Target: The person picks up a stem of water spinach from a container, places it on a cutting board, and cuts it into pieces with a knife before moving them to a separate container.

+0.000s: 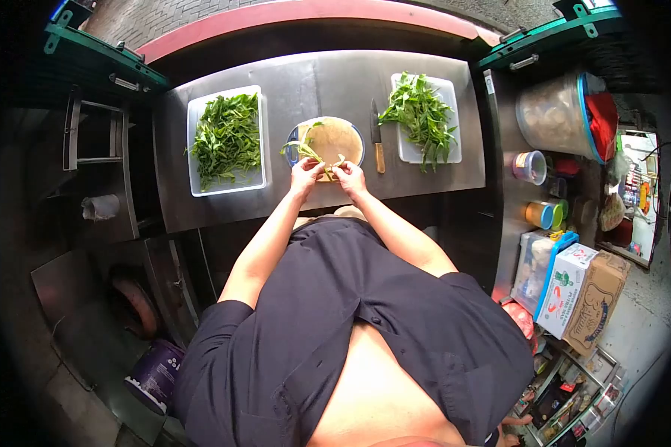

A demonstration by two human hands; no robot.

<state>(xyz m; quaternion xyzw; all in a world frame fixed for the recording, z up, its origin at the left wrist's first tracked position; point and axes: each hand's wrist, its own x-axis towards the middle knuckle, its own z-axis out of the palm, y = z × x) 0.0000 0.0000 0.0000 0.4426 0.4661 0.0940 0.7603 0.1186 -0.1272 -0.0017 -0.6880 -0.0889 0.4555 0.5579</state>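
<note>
Both hands meet over the near edge of a round wooden board (pixel 335 138) with a blue-and-white rim. My left hand (pixel 306 176) is closed on a green leafy stem (pixel 304 149), whose leaves point up and left over the board. Pinched at the stem's lower end, my right hand (pixel 348 179) has a pale piece at its fingertips. A white tray (pixel 260 179) on the left holds a heap of cut greens (pixel 227 138). On the right, another white tray (pixel 451 153) carries longer leafy stems (pixel 419 115). Between board and right tray lies a knife (pixel 379 145) with a wooden handle.
Along the right side stand a large clear tub (pixel 552 115), small jars (pixel 529 167), a blue-lidded container (pixel 535 272) and cardboard boxes (pixel 595 302). A purple bucket (pixel 155 376) is at lower left. A red ledge (pixel 306 13) runs behind the metal table (pixel 313 74).
</note>
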